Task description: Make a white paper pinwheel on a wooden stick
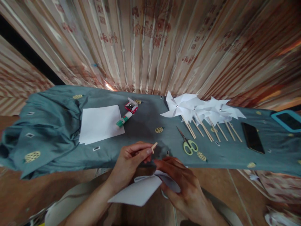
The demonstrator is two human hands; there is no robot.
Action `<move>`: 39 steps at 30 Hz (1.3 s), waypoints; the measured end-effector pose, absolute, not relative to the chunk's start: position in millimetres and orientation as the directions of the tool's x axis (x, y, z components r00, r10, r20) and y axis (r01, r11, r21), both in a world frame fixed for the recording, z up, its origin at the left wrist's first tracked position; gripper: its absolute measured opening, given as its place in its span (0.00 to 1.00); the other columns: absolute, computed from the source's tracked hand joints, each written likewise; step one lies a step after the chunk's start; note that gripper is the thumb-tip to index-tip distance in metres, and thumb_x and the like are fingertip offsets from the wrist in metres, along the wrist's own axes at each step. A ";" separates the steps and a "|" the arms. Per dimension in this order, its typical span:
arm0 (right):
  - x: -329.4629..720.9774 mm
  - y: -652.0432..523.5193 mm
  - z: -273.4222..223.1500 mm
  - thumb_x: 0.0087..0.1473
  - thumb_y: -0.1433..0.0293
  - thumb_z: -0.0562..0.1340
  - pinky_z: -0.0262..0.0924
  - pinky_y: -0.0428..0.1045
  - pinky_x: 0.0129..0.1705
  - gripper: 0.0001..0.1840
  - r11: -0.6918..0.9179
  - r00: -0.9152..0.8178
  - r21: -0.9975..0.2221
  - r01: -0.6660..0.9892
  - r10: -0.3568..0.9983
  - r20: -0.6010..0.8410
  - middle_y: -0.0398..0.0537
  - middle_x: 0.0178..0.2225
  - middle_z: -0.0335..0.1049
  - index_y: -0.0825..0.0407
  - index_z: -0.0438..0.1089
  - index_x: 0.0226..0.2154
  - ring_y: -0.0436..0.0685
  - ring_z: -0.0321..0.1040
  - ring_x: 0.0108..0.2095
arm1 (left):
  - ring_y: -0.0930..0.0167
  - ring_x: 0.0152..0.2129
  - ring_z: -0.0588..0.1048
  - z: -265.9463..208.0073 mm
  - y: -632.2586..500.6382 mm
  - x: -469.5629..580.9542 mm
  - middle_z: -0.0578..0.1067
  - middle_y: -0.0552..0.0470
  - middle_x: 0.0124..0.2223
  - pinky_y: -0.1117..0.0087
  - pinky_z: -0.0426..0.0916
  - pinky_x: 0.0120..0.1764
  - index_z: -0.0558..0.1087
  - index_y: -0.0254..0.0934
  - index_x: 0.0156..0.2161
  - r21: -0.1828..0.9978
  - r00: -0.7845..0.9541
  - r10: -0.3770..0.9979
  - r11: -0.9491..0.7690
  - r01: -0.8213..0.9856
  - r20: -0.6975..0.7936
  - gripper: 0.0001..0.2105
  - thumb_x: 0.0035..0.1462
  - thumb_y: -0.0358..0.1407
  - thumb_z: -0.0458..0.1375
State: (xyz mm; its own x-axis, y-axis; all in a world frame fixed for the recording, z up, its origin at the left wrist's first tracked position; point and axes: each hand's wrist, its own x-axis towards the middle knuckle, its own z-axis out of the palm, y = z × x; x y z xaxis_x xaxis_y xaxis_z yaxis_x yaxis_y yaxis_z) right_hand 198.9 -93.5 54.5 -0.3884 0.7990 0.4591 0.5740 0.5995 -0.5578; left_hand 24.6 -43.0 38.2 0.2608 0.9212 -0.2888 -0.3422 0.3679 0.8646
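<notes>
Teal-clothed table [58, 150]: finished pinwheels [199, 110] along far edge (sticks pointing nearward). At near edge, right hand [181, 185] fingers pressed on folded white paper [141, 190]; left hand [131, 161] fingertips pinched together on wooden stick [154, 146]

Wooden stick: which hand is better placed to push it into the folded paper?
Left, probably. The left hand already pinches the wooden stick, while the right hand is occupied holding the folded paper.
</notes>
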 end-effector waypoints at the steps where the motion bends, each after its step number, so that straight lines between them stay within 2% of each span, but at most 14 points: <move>1: 199.1 -93.7 55.1 0.59 0.73 0.56 0.73 0.54 0.43 0.20 0.603 -0.392 -0.560 0.568 0.797 0.460 0.50 0.39 0.77 0.52 0.62 0.54 0.58 0.75 0.43 | 0.79 0.22 0.67 37.8 -42.8 25.1 0.73 0.55 0.27 0.79 0.62 0.25 0.81 0.37 0.33 0.866 0.263 0.920 0.371 -0.336 -0.292 0.07 0.48 0.36 0.67; 6: 201.6 -92.9 55.6 0.57 0.75 0.57 0.73 0.54 0.43 0.24 0.596 -0.365 -0.572 0.564 0.801 0.474 0.50 0.39 0.76 0.51 0.59 0.57 0.58 0.74 0.43 | 0.80 0.20 0.64 37.2 -41.7 28.0 0.71 0.56 0.25 0.79 0.57 0.21 0.81 0.37 0.35 0.870 0.289 0.907 0.389 -0.302 -0.305 0.08 0.49 0.38 0.66; 9: 202.5 -93.7 55.3 0.58 0.75 0.56 0.72 0.54 0.44 0.27 0.593 -0.376 -0.567 0.572 0.803 0.462 0.48 0.39 0.76 0.51 0.56 0.60 0.58 0.74 0.43 | 0.80 0.21 0.65 38.7 -41.5 29.6 0.71 0.56 0.26 0.79 0.58 0.23 0.82 0.37 0.34 0.879 0.284 0.910 0.380 -0.287 -0.301 0.08 0.48 0.37 0.66; 15: 202.5 -95.9 53.4 0.60 0.74 0.56 0.70 0.54 0.46 0.26 0.613 -0.404 -0.555 0.563 0.789 0.462 0.48 0.38 0.76 0.53 0.55 0.60 0.58 0.72 0.43 | 0.78 0.23 0.66 39.0 -42.1 32.4 0.76 0.53 0.30 0.77 0.61 0.27 0.82 0.38 0.32 0.838 0.260 0.889 0.447 -0.313 -0.377 0.09 0.43 0.39 0.69; 20: 201.4 -95.8 54.4 0.61 0.73 0.55 0.69 0.52 0.46 0.27 0.619 -0.405 -0.548 0.563 0.784 0.470 0.47 0.37 0.76 0.53 0.53 0.62 0.57 0.73 0.42 | 0.79 0.19 0.63 40.0 -42.5 35.0 0.72 0.57 0.22 0.77 0.58 0.24 0.80 0.36 0.27 0.809 0.263 0.867 0.492 -0.322 -0.423 0.09 0.40 0.38 0.70; 25: 201.6 -97.1 53.9 0.61 0.73 0.55 0.69 0.54 0.47 0.29 0.635 -0.415 -0.545 0.547 0.772 0.482 0.47 0.38 0.76 0.53 0.51 0.63 0.57 0.73 0.42 | 0.76 0.22 0.69 38.8 -43.2 35.0 0.75 0.55 0.25 0.77 0.62 0.27 0.80 0.36 0.27 0.793 0.293 0.855 0.510 -0.332 -0.428 0.11 0.37 0.39 0.72; 34: 201.4 -96.8 55.7 0.62 0.72 0.54 0.70 0.53 0.47 0.26 0.635 -0.422 -0.531 0.561 0.771 0.477 0.47 0.37 0.76 0.55 0.52 0.62 0.56 0.72 0.42 | 0.77 0.21 0.66 45.2 -40.7 36.9 0.72 0.56 0.22 0.77 0.58 0.25 0.78 0.34 0.22 0.809 0.260 0.848 0.523 -0.269 -0.462 0.10 0.34 0.39 0.71; 39: 201.6 -97.0 56.6 0.61 0.74 0.54 0.69 0.53 0.47 0.27 0.649 -0.423 -0.539 0.537 0.760 0.494 0.47 0.37 0.76 0.55 0.53 0.62 0.56 0.72 0.41 | 0.76 0.21 0.66 44.4 -40.2 37.2 0.72 0.54 0.21 0.76 0.59 0.24 0.77 0.34 0.20 0.850 0.254 0.876 0.468 -0.241 -0.410 0.08 0.36 0.37 0.69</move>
State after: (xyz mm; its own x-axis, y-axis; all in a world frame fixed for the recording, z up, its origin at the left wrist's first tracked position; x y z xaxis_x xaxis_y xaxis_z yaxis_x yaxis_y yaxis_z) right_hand 201.6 -97.0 56.6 -0.4226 0.7597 0.4942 0.5370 0.6492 -0.5387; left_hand 37.2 -40.2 44.4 0.2542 0.8758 -0.4103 -0.2414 0.4683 0.8500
